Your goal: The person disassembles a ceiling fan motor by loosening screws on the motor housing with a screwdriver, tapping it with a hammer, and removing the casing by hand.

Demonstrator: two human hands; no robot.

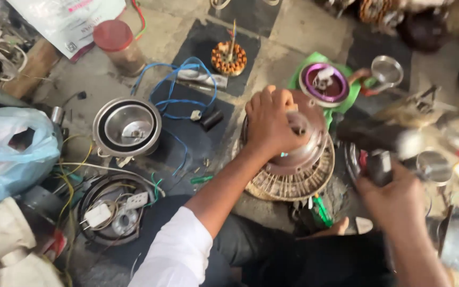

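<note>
My left hand point(270, 123) grips the top of a copper-coloured fan motor housing point(306, 149) that rests on a round slotted stator core point(293, 183) on the floor. A short shaft point(297, 123) sticks up from the housing beside my fingers. My right hand point(394, 199) is closed around the handle of a dark hammer point(381, 139), whose head is blurred and sits just right of the housing.
A silver motor cover point(127, 127) lies at the left, with blue wires point(179, 85) and a copper-wound stator point(228, 57) behind it. A purple-rimmed cover point(325, 84) sits on green plastic. A jar with a red lid point(119, 47), a blue plastic bag point(6, 151) and an open motor base point(113, 210) crowd the left.
</note>
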